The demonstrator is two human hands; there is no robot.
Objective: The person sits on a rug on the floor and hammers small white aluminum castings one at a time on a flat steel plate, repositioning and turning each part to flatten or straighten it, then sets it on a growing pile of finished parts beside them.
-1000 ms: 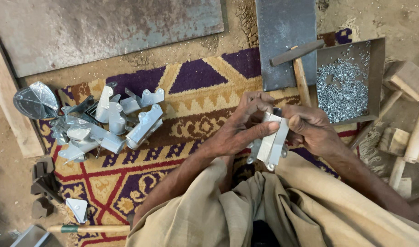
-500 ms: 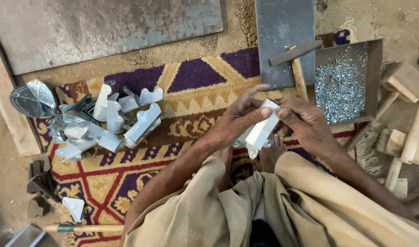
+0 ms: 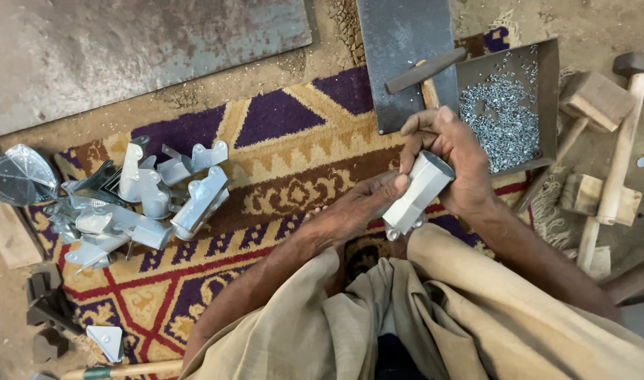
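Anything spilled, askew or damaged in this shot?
Small silvery bits lie scattered on the dirt beside the big metal sheet, outside the tray that holds the rest. The folded metal pieces sit in a loose, tangled heap on the rug. Nothing looks damaged.

left hand (image 3: 360,207): fingers on side of folded metal piece (image 3: 415,193) | right hand (image 3: 452,158): wrapped round its top end, piece tilted | tray (image 3: 543,67) of small metal bits just right of hands | hammer (image 3: 420,70) on steel plate (image 3: 399,42) above | metal-parts pile (image 3: 149,200) on rug (image 3: 294,137), well left | mallet (image 3: 617,155) far right
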